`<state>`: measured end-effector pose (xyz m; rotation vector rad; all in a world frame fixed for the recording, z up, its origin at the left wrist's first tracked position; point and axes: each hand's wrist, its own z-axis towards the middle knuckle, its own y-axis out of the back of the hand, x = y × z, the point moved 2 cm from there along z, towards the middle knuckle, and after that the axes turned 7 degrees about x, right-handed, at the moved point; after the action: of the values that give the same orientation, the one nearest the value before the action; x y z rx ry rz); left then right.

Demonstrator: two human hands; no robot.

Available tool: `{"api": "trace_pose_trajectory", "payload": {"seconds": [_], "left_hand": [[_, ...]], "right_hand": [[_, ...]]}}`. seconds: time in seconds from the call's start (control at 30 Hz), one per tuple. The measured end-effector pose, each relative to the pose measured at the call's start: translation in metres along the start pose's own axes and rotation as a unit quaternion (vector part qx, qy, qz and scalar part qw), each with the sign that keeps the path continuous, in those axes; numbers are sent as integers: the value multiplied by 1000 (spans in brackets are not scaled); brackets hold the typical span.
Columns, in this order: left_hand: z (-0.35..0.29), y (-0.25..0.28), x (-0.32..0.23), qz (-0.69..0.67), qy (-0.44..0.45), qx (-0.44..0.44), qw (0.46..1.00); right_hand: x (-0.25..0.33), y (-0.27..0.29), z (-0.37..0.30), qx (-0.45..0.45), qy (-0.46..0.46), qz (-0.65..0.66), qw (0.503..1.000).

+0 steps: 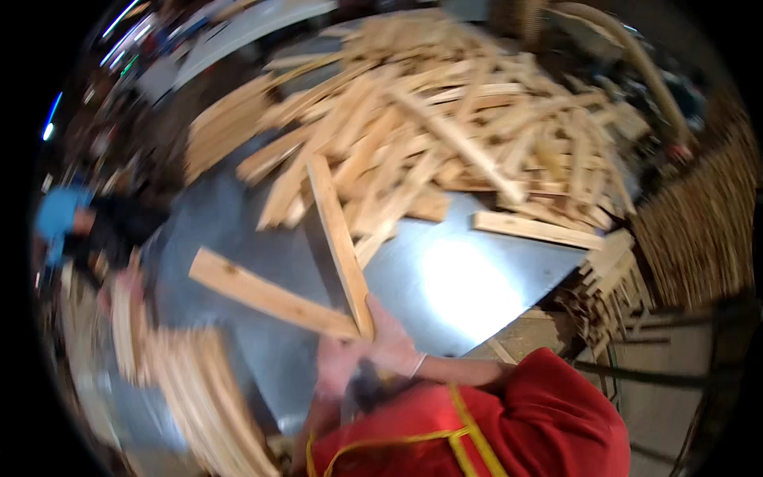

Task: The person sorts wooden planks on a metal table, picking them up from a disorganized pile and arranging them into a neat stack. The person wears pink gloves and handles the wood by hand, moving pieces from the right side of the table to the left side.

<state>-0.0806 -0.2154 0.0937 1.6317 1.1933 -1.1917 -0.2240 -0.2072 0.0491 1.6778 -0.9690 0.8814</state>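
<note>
Wood handling at a grey metal table (208, 219), seen from above. In the right hand (393, 343): the near end of a forward-pointing plank (340, 238), fingers folded in along its right edge. At the left hand (335, 370), just beside the right: the near end of a left-pointing plank (274, 294), touching; fingers blurred and partly hidden, so degree of closing impossible to tell. Between the two planks, a narrow V, opening away from the hands. On the left-pointing plank, a few darker spots, too blurred to tell as knots or markings. Beyond both hands: a large, loose heap of planks (445, 131), overlapping at many angles. To the left of the hands: a stack of long strips (199, 381); farther off, a co-worker in blue (62, 219), blurred. To the right, well apart from the hands: a pile of short pieces (610, 274) and upright thin sticks (699, 215). Behind the hands, nearest the body: a red garment (556, 413) with yellow trim.
</note>
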Motion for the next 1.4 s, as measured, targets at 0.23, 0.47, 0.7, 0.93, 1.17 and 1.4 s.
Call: {"api": "trace_pose_trajectory", "payload": {"seconds": [0.23, 0.47, 0.7, 0.93, 1.17, 1.4], "left_hand": [[-14, 135, 134, -124, 208, -178, 954], [-76, 158, 120, 347, 249, -228, 875], [-154, 203, 121, 357, 272, -304, 840], [-215, 272, 186, 770, 142, -356, 509], [-141, 271, 101, 559, 462, -295, 622], [48, 240, -18, 648, 149, -260, 700]], "right_hand": [[5, -105, 3, 276, -49, 149, 948], [24, -197, -43, 450, -30, -229, 863], [47, -147, -23, 462, 16, -154, 873], [-24, 38, 49, 155, -40, 34, 986], [-18, 194, 172, -111, 22, 154, 982], [15, 221, 287, -226, -25, 285, 931]]}}
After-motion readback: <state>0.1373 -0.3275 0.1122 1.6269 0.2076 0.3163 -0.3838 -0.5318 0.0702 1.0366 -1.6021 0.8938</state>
